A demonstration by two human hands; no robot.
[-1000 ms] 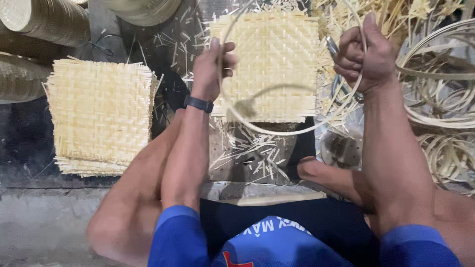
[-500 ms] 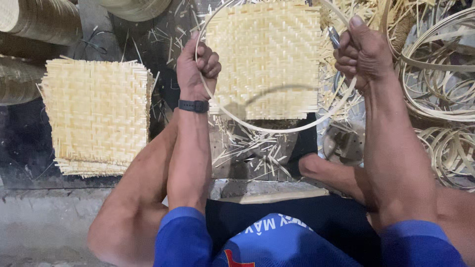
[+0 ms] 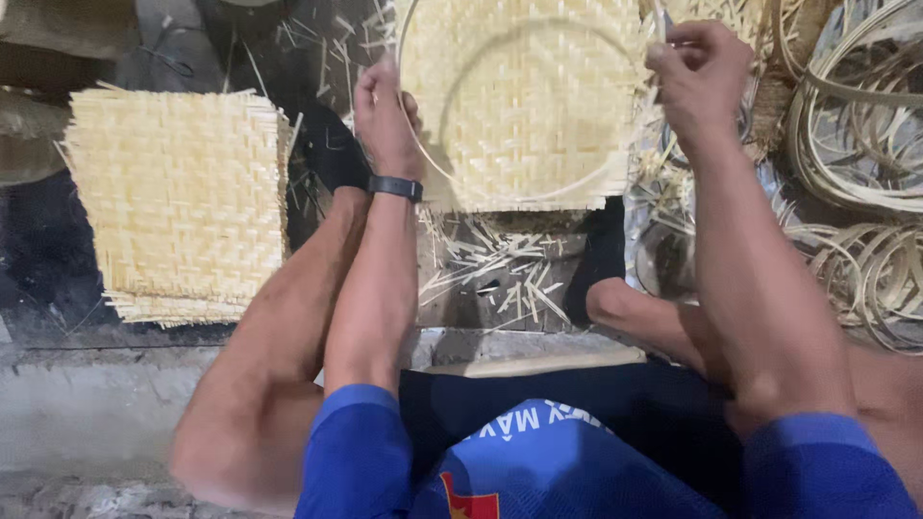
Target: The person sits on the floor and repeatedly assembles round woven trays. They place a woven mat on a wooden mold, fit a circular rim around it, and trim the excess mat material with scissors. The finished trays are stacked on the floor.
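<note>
Bamboo hoop gripped by both hands over woven mat

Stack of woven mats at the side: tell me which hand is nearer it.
Left. The left hand is just beside the stack; the right hand is far across, beyond the other mat.

The top edge cuts off the bamboo hoop and woven mat.

No packages, labels, signs, screens; only white lettering on blue shirt
</note>
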